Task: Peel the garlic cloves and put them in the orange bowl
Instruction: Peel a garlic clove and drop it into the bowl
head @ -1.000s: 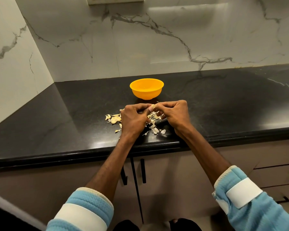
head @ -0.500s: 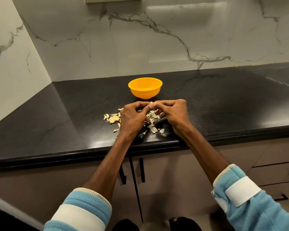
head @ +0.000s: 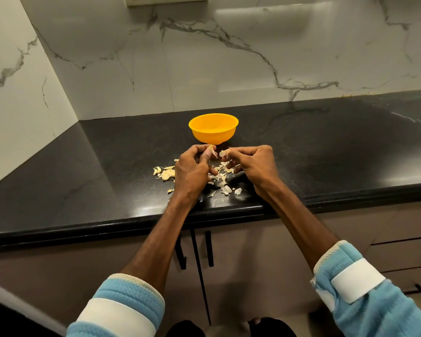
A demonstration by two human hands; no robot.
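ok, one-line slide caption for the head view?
Left hand pinches a garlic clove, right hand a piece of skin, near the orange bowl.

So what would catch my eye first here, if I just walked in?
The bright orange bowl stands out on the black countertop, near the marble back wall. Just in front of it, the left hand pinches a garlic clove, and the right hand pinches what looks like a piece of skin. Pale peel scraps lie scattered on the counter beneath and beside the hands.
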